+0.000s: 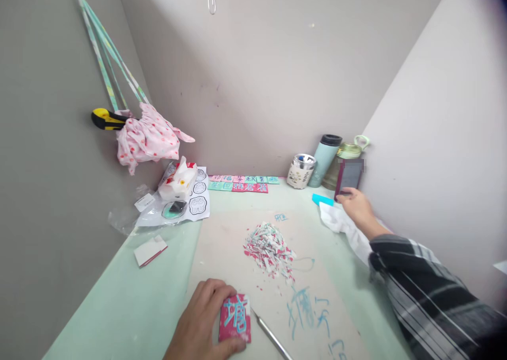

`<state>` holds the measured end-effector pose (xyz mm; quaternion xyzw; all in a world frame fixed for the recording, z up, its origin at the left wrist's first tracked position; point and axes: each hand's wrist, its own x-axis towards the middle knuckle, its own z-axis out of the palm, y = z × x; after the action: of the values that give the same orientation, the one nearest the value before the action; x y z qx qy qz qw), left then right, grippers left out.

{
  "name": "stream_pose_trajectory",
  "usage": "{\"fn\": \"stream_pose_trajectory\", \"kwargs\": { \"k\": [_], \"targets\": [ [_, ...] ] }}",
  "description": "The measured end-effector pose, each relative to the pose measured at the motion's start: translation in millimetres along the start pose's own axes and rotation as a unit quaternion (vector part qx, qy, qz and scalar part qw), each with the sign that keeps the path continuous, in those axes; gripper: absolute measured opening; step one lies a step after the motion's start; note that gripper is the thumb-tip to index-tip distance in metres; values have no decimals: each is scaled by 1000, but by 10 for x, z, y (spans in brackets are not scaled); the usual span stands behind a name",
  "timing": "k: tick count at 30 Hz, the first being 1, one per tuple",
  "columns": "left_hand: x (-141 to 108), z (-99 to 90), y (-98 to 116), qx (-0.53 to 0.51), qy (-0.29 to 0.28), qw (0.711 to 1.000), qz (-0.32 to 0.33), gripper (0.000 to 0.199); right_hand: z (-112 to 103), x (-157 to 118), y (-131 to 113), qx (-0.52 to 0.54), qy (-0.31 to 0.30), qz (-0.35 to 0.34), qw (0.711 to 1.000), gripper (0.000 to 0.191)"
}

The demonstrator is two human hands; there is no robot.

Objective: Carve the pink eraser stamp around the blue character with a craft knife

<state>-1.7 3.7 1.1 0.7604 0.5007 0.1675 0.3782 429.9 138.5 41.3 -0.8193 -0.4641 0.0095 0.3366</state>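
Observation:
My left hand [206, 320] rests on the mat with fingers and thumb around the edges of a small red square block [236, 322], which bears a carved character in light blue. Just right of the block lies a slim metal carving knife [272, 339], touched by neither hand. Reaching far to the right, my right hand [358, 212] is at the lower edge of a dark red phone [349, 179] that leans upright against the bottles. Its fingers are curled at the phone's bottom corner. A heap of red, white and green shavings [270, 250] lies mid-mat.
Carved tiles [245, 183] line the back wall. A cup [301, 171], a tumbler [325, 160] and a greenish bottle [348, 151] stand at back right, near white tissue [344, 225]. Left are a tissue pack [178, 183], white block [150, 250] and hanging pink pouch [148, 135].

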Motion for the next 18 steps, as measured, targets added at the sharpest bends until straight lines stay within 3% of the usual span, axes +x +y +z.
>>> {"fn": "stream_pose_trajectory", "kwargs": {
  "k": [4, 7, 10, 11, 13, 14, 18],
  "targets": [
    [-5, 4, -3, -9, 14, 1000, 6, 44, -106, -553, -305, 28, -133, -83, 987, 30],
    [-23, 27, -21, -17, 29, 999, 22, 43, -248, -1303, -543, 56, -229, -182, 955, 41],
    [-47, 44, -35, -20, 46, 998, 39, 42, -324, -2111, -660, 63, -310, -254, 914, 29],
    [-54, 47, -37, -19, 50, 998, 43, 41, -313, -2335, -658, 35, -338, -307, 889, 24],
    [-64, 49, -39, -16, 54, 997, 47, 41, -240, -2666, -603, -5, -320, -424, 848, 37],
    [-67, 50, -39, -15, 55, 997, 47, 41, -189, -2769, -563, -31, -295, -449, 843, 36],
    [-70, 49, -31, -14, 52, 998, 45, 41, -50, -2847, -470, -81, -248, -466, 846, 19]
  ]
}}
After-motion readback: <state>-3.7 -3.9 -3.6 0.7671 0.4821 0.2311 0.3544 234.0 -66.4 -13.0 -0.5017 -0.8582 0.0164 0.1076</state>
